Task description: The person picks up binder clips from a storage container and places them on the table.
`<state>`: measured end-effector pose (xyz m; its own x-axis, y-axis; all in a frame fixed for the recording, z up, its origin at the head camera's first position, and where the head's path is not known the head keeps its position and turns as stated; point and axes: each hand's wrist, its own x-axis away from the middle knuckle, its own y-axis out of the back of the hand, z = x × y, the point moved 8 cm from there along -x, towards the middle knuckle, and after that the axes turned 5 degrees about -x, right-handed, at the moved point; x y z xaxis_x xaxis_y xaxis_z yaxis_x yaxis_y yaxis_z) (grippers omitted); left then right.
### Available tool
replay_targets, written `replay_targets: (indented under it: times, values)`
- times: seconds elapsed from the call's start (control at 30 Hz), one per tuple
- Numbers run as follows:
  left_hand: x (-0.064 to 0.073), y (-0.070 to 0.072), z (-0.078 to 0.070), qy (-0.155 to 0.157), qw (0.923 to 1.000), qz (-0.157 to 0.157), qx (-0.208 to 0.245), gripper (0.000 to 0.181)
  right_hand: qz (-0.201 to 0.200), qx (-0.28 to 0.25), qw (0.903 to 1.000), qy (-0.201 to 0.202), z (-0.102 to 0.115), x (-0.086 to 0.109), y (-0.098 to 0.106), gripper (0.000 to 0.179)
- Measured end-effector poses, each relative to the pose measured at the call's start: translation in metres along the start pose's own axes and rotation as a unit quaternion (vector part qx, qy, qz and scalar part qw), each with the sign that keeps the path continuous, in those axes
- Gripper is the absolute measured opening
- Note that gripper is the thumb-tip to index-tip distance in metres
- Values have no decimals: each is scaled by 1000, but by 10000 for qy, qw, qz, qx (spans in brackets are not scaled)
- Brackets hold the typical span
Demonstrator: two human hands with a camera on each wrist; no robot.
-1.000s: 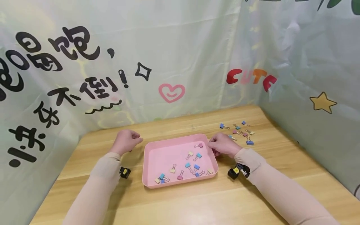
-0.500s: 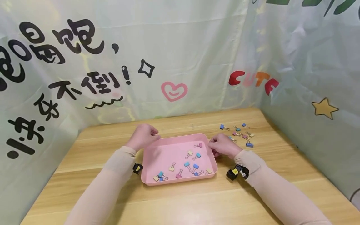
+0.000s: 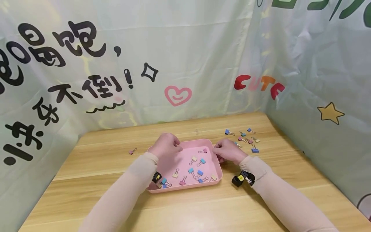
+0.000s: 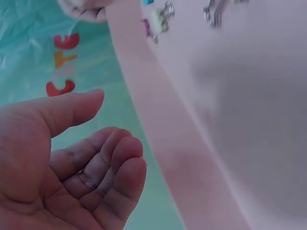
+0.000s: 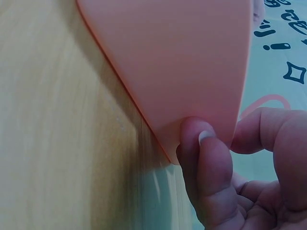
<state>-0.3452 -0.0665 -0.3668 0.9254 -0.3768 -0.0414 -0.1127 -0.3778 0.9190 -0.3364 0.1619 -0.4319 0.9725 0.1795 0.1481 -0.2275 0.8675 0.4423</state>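
A shallow pink tray [image 3: 185, 189] lies on the table with several colored binder clips [image 3: 199, 174] scattered inside, mostly toward its near and right sides. My left hand [image 3: 166, 145] hovers over the tray's far left part. Seen in the left wrist view, its fingers [image 4: 125, 179] curl loosely and nothing is between them and the thumb. At the tray's right end my right hand [image 3: 230, 150] pinches the wall, the thumb on one side and the fingers [image 5: 213, 165] on the other. The left forearm hides the tray's left side.
Several more binder clips [image 3: 255, 149] lie loose on the table beyond the right hand. One pink binder clip [image 3: 132, 151] lies alone left of the tray. A printed curtain [image 3: 208, 64] encloses the wooden table [image 3: 203, 209] at the back and sides.
My left hand has moved right, from beside the tray to above its far left part, uncovering the lone pink clip on the table. My right hand keeps its grip on the tray.
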Motion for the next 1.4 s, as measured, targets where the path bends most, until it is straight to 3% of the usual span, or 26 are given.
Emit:
replay_targets:
  times: [0.37, 0.7, 1.03, 1.4]
  values:
    - [-6, -36, -26, -117, 9985, 396, -372, 28, -40, 16, 10000, -69, -2, 1, -1, 14]
    - [-11, -61, -31, -50, 9948, 702, -740, 27, -18, 33, 10000, 20, -1, 1, 0, 15]
    - [-15, -67, -36, -232, 9932, 641, -939, 26, 2, 47, 10000, 65, -1, 0, 0, 14]
    - [-14, -66, -37, -336, 9940, 604, -847, 21, 15, 8, 10000, 86, -1, -1, 0, 14]
